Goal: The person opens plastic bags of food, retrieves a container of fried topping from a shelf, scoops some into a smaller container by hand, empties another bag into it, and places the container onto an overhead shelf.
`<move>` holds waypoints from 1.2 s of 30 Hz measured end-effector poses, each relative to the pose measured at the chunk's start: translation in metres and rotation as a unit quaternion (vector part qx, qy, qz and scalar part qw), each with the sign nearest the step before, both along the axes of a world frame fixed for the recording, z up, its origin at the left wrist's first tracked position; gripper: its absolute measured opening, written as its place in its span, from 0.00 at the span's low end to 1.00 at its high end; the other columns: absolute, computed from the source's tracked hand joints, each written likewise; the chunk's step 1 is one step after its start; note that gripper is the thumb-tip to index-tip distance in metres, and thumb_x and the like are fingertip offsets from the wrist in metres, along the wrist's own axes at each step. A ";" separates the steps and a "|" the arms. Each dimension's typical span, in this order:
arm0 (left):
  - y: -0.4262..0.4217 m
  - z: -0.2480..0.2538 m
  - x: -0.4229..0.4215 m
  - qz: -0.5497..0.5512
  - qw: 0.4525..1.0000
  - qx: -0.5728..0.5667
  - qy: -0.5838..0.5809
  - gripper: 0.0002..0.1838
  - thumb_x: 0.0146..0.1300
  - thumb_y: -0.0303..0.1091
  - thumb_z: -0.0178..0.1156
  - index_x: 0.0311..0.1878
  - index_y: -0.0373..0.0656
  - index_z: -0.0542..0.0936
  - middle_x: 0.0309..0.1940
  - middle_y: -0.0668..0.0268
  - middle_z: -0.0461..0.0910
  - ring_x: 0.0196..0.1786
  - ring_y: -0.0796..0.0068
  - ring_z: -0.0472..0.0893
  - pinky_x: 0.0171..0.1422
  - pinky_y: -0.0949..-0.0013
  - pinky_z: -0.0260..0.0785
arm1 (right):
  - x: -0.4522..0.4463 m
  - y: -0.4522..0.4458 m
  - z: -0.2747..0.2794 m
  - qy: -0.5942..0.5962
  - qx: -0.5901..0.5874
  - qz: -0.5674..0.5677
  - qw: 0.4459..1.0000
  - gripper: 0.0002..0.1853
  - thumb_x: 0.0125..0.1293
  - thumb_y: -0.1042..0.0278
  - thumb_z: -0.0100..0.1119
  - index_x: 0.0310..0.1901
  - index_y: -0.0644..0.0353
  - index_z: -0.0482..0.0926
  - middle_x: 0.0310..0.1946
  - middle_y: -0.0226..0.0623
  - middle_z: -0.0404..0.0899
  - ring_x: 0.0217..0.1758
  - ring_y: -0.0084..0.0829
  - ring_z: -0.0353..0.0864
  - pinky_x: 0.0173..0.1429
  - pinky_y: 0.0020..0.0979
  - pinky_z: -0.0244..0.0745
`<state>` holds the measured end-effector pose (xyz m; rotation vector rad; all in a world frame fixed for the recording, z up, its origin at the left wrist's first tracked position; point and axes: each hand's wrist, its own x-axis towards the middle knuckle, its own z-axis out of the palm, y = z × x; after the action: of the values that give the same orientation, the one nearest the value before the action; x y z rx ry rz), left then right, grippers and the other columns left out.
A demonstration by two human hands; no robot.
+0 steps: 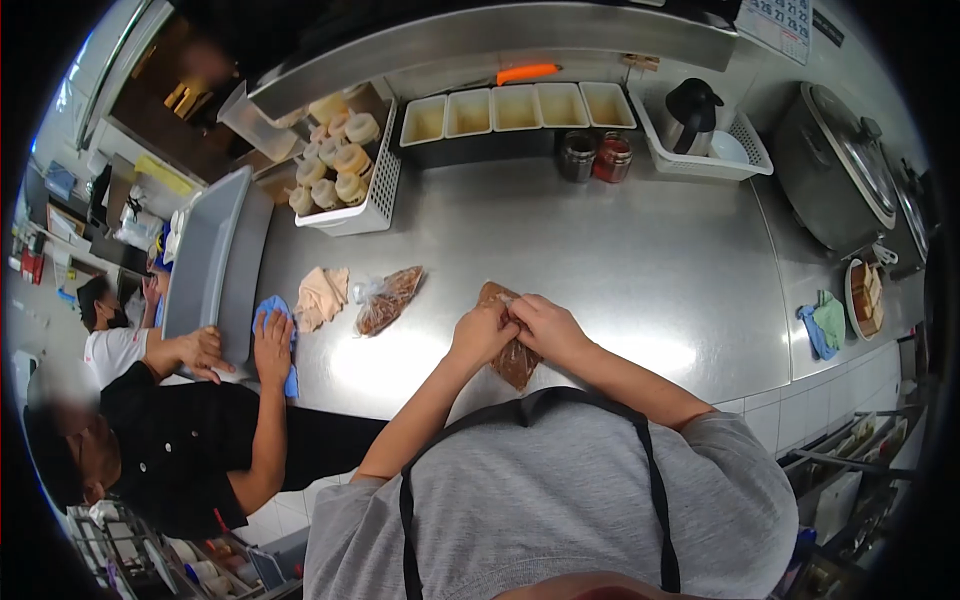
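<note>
While the left hand point(484, 333) and the right hand point(547, 328) meet over the filled plastic bag point(516, 368), their fingers are drawn in close together — each hand seems to pinch part of the film, though the exact grip is hidden under the knuckles. The bag lies at the near side of the stainless-steel table point(600, 235), just in front of the wearer's apron.

The likeliest trouble, I would judge, is a split or a spill: pulling too hard on thin film could tear it, and pressing on the full part could force the contents out through any opening. A slip of the fingertips could also let it fall over the table's near edge.

The bag looks transparent and glossy, packed with something reddish-brown, and it shows both beyond the hands and below them, its near end tapering to a blunt corner. A second bag point(392, 300) with similar brown contents lies to the left, its clear top bunched up, near a peach cloth point(322, 298) — well apart from the hands.
</note>
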<state>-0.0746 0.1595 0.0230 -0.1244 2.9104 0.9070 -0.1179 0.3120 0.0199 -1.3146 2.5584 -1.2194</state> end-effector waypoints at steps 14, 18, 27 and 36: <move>-0.002 -0.002 -0.006 0.033 0.997 0.064 -0.031 0.15 0.49 0.39 0.62 0.32 0.35 0.78 0.25 0.55 0.80 0.30 0.62 0.81 0.36 0.65 0.71 | -0.002 -0.008 -0.013 -0.017 -0.006 -0.008 1.000 0.09 0.54 0.73 0.52 0.37 0.63 0.67 0.37 0.46 0.75 0.45 0.47 0.75 0.48 0.41 0.72; -0.004 -0.004 -0.007 0.025 0.994 0.104 -0.023 0.14 0.48 0.37 0.63 0.31 0.35 0.78 0.23 0.58 0.79 0.28 0.69 0.79 0.35 0.69 0.70 | 0.001 -0.005 -0.005 -0.044 -0.018 -0.014 0.999 0.09 0.54 0.74 0.52 0.37 0.63 0.67 0.37 0.47 0.75 0.46 0.47 0.74 0.47 0.41 0.72; 0.008 -0.006 -0.001 0.016 0.991 0.132 0.020 0.11 0.49 0.37 0.61 0.29 0.38 0.77 0.21 0.58 0.77 0.28 0.62 0.79 0.34 0.62 0.69 | 0.008 0.014 -0.003 -0.057 -0.060 -0.017 0.996 0.08 0.53 0.75 0.51 0.36 0.61 0.66 0.35 0.42 0.72 0.43 0.45 0.74 0.44 0.40 0.71; 0.005 -0.011 -0.007 0.021 0.997 0.068 0.003 0.16 0.49 0.43 0.62 0.29 0.38 0.77 0.23 0.54 0.79 0.29 0.57 0.80 0.33 0.61 0.70 | -0.002 0.019 0.002 0.025 -0.039 0.001 0.999 0.09 0.50 0.74 0.53 0.34 0.58 0.68 0.34 0.38 0.71 0.43 0.40 0.74 0.40 0.37 0.74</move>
<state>-0.0819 0.1645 0.0117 -0.1740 2.8501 1.1086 -0.1197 0.3310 0.0222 -1.3809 2.5665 -1.3143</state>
